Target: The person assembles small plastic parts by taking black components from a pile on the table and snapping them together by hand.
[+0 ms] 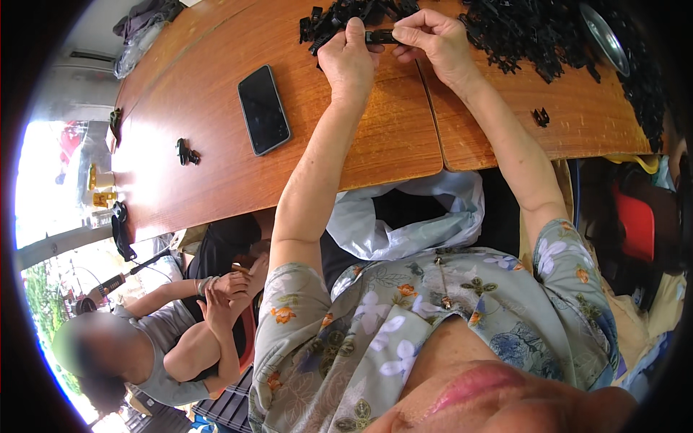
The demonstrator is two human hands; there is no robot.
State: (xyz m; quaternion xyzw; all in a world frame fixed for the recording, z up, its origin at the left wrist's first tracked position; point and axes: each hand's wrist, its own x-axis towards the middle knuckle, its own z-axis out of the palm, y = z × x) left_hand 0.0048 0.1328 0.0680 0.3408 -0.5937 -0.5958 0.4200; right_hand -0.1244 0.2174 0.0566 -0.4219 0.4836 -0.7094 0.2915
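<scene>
Over the far part of the wooden table [209,173], my left hand [348,63] and my right hand [439,49] meet at a small black plastic piece [378,37]. It looks like a clip or buckle, but its exact kind is too small to tell. Left thumb and fingers grip one end; the right thumb and fingers pinch the other. A pile of similar black parts [361,13] lies just beyond my hands. Farther right spreads a bigger heap of black parts [530,36].
A phone [263,110] lies left of my forearm. Loose black pieces [187,152] rest farther left, and a small black part [541,117] to the right. A round metal dish [605,40] sits in the heap. Below the table edge hangs a white bag [404,242]. Another person [180,339] sits at left.
</scene>
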